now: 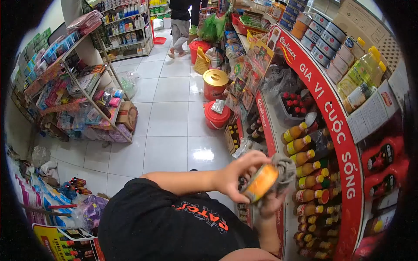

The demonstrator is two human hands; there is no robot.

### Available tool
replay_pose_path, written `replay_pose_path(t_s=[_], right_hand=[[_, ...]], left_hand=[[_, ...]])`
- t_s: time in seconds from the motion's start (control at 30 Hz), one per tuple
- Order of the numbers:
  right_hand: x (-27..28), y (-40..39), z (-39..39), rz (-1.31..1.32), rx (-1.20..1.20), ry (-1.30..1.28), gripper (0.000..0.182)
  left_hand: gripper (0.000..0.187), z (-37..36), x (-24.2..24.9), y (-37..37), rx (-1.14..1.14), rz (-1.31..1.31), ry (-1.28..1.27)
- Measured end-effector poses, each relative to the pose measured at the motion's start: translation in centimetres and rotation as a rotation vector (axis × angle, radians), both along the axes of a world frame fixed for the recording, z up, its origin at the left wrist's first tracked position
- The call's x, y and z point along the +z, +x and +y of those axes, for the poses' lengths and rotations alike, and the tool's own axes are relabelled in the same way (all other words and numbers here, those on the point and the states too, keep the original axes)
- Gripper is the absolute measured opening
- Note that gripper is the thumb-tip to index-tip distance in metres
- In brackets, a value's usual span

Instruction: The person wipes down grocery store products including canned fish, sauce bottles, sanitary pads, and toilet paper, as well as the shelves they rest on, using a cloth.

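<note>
My left hand [235, 176] grips a round, flat tin can [262, 182] with an orange and yellow label, its fingers wrapped about the rim. A crumpled grey cloth [285, 170] lies against the can's far side, held in my right hand [271, 205]. Part of the right hand is hidden behind the can and cloth. Both hands are in front of a shelf of sauce bottles [307, 168] with yellow caps.
A red shelf banner [321, 89] curves along the right, with stacked tin cans [320, 39] and oil bottles [363, 71] above it. Red buckets [216, 115] stand along the aisle. A goods rack [87, 95] is at left. Another person [179, 26] stands at the far end.
</note>
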State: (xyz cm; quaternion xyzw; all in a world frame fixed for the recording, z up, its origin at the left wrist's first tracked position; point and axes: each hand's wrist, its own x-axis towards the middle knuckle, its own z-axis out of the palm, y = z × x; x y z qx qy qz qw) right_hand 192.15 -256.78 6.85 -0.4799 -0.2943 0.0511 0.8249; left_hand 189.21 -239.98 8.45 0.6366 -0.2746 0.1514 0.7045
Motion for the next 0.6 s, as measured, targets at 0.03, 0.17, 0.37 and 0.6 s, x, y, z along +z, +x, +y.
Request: replay_pose_path(t_s=[0.03,0.17,0.37,0.6], right_hand=[[-0.8,-0.4,0.6,-0.160,-0.078,-0.105,0.053],[1.7,-1.7,2.3,-0.674,-0.199,-0.523,0.044],[3.3,-2.0,5.6,-0.701,-0.320,-0.420,0.041],[1.9,-6.3,11.9,-0.756,0.005,-0.404,0.041]], left_hand=[[0.105,-0.1,-0.1,-0.5,0.017,0.080,-0.117],[0.095,0.5,1.7,-2.0,0.059,0.349,-0.312],[0.088,3.3,-2.4,-4.8,-0.086,0.533,-0.202],[0.082,9.1,-2.5,-9.1,0.205,0.454,-0.504]])
